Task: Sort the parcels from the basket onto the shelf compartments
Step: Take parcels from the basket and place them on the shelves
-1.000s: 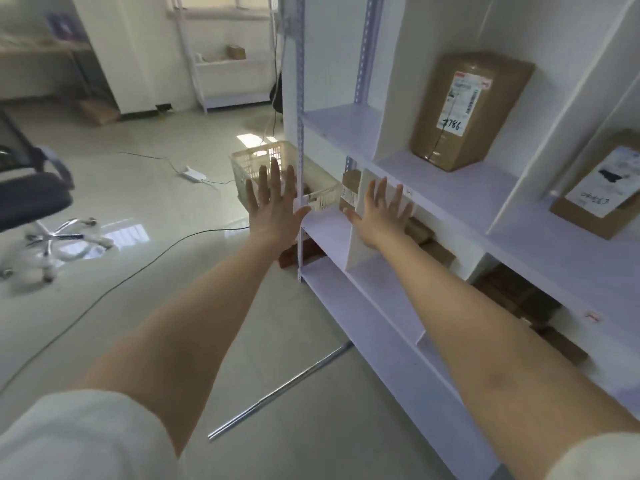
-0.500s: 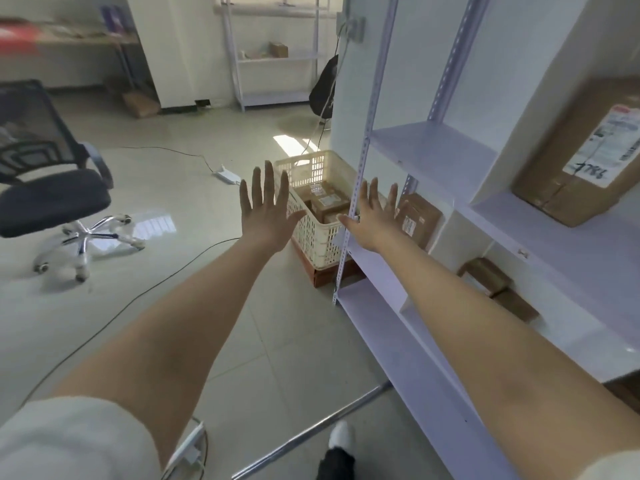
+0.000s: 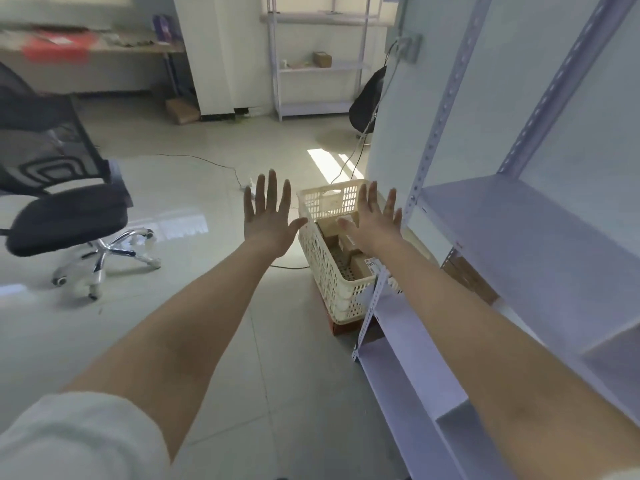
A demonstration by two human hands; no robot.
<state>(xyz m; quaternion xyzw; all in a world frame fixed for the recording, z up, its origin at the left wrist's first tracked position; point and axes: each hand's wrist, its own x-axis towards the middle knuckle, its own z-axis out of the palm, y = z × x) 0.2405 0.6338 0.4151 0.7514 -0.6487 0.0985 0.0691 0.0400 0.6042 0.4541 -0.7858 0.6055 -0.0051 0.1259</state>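
Observation:
A cream plastic basket (image 3: 322, 271) stands on the floor at the left end of the white shelf (image 3: 526, 237). Several brown cardboard parcels (image 3: 360, 265) lie inside it. My left hand (image 3: 268, 220) is stretched out flat with fingers spread, just left of the basket. My right hand (image 3: 372, 223) is also flat and spread, held above the basket's parcels. Both hands hold nothing. A brown parcel (image 3: 467, 278) sits on a lower shelf level behind my right forearm.
A black office chair (image 3: 65, 209) on castors stands at the left. Cables (image 3: 207, 161) and a white power strip lie on the tiled floor beyond the basket. A second small rack (image 3: 311, 67) and a black bag (image 3: 367, 98) stand at the back.
The view has swung left and nearer to the basket. The parcels on the upper shelf have left the frame. My right hand has moved from the shelf's edge to above the basket.

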